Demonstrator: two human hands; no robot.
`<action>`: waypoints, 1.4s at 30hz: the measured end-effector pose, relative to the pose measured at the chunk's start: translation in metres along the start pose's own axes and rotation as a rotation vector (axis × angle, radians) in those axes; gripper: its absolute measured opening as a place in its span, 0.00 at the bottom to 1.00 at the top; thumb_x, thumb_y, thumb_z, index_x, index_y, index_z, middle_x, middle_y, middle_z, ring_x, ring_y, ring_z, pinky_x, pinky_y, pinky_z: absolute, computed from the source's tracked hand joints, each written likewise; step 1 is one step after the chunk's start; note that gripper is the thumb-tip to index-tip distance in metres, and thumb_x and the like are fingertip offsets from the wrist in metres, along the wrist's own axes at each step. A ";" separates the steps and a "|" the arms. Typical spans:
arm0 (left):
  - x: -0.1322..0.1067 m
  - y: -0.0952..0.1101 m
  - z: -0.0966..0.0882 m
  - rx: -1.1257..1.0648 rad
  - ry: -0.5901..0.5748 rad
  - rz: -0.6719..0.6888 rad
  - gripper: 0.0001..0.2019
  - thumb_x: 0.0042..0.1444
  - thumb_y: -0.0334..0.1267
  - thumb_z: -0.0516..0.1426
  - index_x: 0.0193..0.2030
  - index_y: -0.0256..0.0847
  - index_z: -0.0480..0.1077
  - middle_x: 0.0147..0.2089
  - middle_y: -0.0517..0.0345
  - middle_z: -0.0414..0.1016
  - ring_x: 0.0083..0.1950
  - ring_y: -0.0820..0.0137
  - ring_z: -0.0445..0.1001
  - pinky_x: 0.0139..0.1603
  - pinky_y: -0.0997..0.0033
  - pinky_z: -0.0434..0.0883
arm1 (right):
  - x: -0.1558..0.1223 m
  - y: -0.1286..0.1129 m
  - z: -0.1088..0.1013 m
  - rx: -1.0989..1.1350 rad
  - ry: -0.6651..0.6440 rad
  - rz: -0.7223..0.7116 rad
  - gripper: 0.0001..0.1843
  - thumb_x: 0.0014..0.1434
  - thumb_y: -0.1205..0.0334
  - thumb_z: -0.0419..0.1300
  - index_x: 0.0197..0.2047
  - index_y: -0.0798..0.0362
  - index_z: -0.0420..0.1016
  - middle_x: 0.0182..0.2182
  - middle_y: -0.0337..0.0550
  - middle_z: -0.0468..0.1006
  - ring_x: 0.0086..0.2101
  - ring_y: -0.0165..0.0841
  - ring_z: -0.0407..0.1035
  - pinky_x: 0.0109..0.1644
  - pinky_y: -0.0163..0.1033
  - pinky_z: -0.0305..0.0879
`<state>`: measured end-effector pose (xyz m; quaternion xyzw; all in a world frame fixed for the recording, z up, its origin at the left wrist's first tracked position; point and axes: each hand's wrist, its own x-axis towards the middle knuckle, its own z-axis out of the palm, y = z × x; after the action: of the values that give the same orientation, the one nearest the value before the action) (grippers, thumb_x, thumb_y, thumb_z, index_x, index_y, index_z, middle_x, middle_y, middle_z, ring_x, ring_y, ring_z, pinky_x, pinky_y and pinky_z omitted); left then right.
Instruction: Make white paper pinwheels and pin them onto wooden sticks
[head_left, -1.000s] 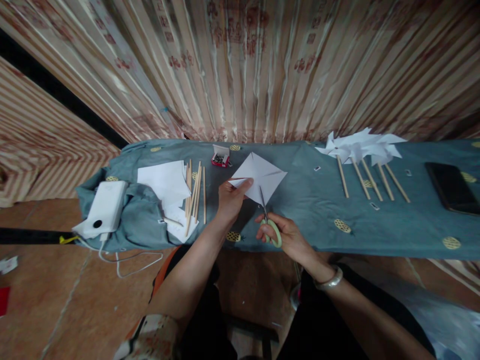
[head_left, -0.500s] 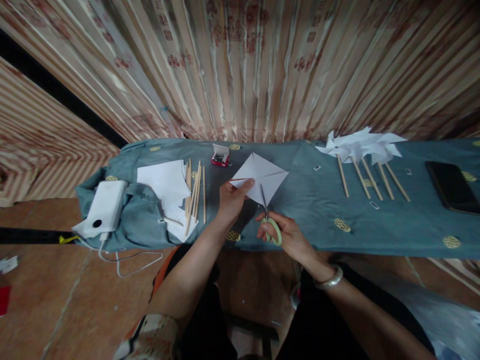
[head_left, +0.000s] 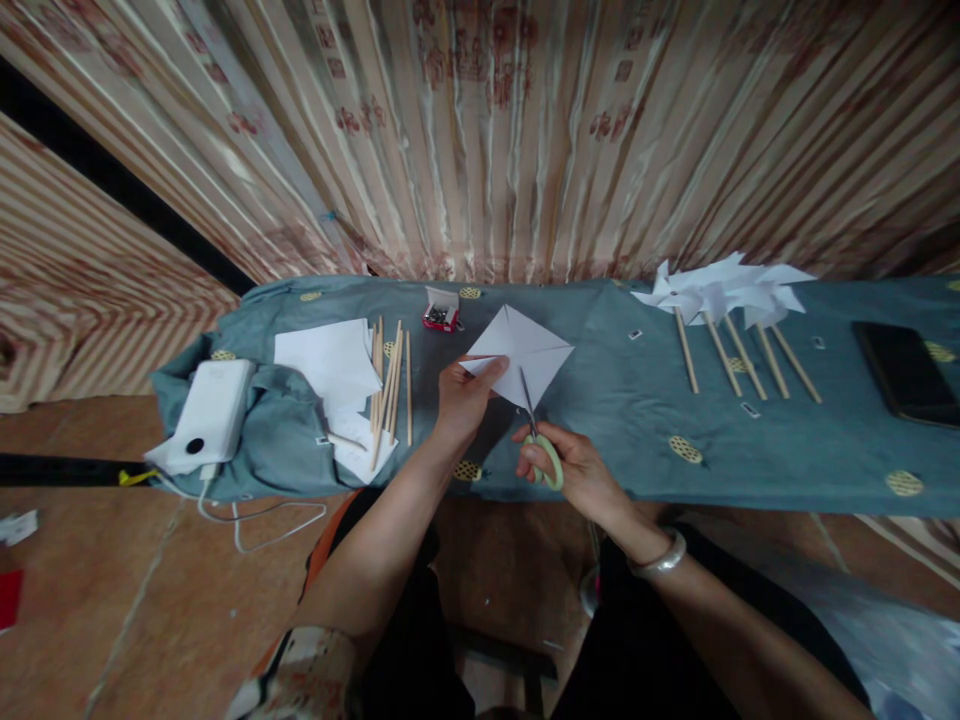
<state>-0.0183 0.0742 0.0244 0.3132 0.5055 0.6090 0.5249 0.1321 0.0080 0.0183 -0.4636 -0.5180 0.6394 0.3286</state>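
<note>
My left hand [head_left: 463,398] pinches the left corner of a white creased paper square [head_left: 525,350], holding it above the blue-grey cloth [head_left: 622,420]. My right hand [head_left: 574,470] grips green-handled scissors [head_left: 541,445]; their blades point up into the square's lower edge. A silver bangle sits on my right wrist.
Left of my hands lie white paper sheets [head_left: 330,365], several wooden sticks [head_left: 391,385] and a white power bank [head_left: 210,415] with a cable. A small red box [head_left: 440,312] stands at the back. Finished paper pinwheels [head_left: 724,300] and a black phone [head_left: 904,372] lie at the right.
The scissors have edged slightly further up into the paper, which shifted a little. Otherwise both hands stay where they were.
</note>
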 end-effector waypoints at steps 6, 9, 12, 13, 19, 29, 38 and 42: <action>0.000 0.001 0.001 -0.035 0.000 -0.014 0.15 0.34 0.43 0.70 0.27 0.36 0.76 0.22 0.62 0.74 0.23 0.75 0.69 0.24 0.76 0.65 | 0.001 0.003 -0.001 0.005 -0.005 0.004 0.23 0.52 0.40 0.65 0.38 0.51 0.74 0.23 0.37 0.76 0.23 0.29 0.68 0.27 0.34 0.65; 0.000 0.000 0.000 -0.029 -0.010 -0.016 0.15 0.34 0.44 0.70 0.27 0.36 0.76 0.22 0.62 0.73 0.23 0.76 0.68 0.24 0.76 0.65 | 0.000 0.003 -0.001 -0.001 -0.007 -0.001 0.22 0.53 0.40 0.64 0.38 0.52 0.74 0.23 0.38 0.77 0.23 0.29 0.69 0.28 0.34 0.66; 0.000 -0.001 0.000 -0.002 -0.009 -0.008 0.15 0.35 0.43 0.69 0.27 0.36 0.76 0.21 0.63 0.73 0.22 0.76 0.67 0.23 0.76 0.64 | 0.000 0.002 -0.001 -0.012 -0.003 -0.011 0.22 0.53 0.40 0.64 0.38 0.52 0.74 0.23 0.38 0.77 0.23 0.29 0.69 0.28 0.34 0.66; -0.001 -0.001 -0.001 0.006 -0.010 -0.007 0.14 0.36 0.43 0.69 0.27 0.36 0.76 0.21 0.63 0.72 0.22 0.76 0.67 0.23 0.76 0.63 | 0.000 0.002 -0.001 -0.016 -0.002 -0.011 0.22 0.53 0.40 0.64 0.38 0.51 0.74 0.23 0.38 0.77 0.23 0.29 0.69 0.27 0.34 0.66; -0.001 -0.002 0.000 -0.002 -0.015 -0.002 0.13 0.37 0.42 0.69 0.28 0.36 0.76 0.22 0.62 0.74 0.22 0.76 0.67 0.23 0.76 0.63 | 0.001 0.001 -0.001 0.011 0.006 0.002 0.23 0.51 0.39 0.65 0.37 0.52 0.74 0.22 0.37 0.76 0.22 0.28 0.68 0.27 0.33 0.65; -0.002 -0.001 0.001 -0.029 -0.021 -0.005 0.14 0.36 0.42 0.70 0.26 0.36 0.76 0.20 0.63 0.72 0.21 0.76 0.65 0.23 0.76 0.62 | 0.000 0.005 -0.002 -0.008 0.007 -0.017 0.22 0.53 0.40 0.64 0.37 0.52 0.74 0.23 0.38 0.77 0.23 0.28 0.69 0.28 0.34 0.65; -0.002 0.000 0.001 -0.008 -0.018 -0.001 0.13 0.36 0.42 0.69 0.27 0.35 0.76 0.21 0.63 0.72 0.21 0.78 0.64 0.21 0.78 0.61 | 0.001 0.002 -0.001 -0.011 0.008 -0.006 0.24 0.51 0.39 0.65 0.36 0.52 0.74 0.21 0.36 0.76 0.22 0.28 0.68 0.27 0.33 0.65; -0.002 0.000 0.001 0.004 -0.015 0.004 0.13 0.36 0.42 0.68 0.27 0.35 0.76 0.21 0.64 0.71 0.21 0.78 0.65 0.22 0.78 0.61 | 0.001 0.001 0.000 -0.005 0.017 -0.005 0.23 0.51 0.39 0.65 0.35 0.52 0.74 0.21 0.36 0.76 0.22 0.28 0.68 0.27 0.33 0.65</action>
<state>-0.0170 0.0729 0.0254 0.3199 0.5021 0.6067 0.5268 0.1319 0.0089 0.0171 -0.4687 -0.5178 0.6333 0.3333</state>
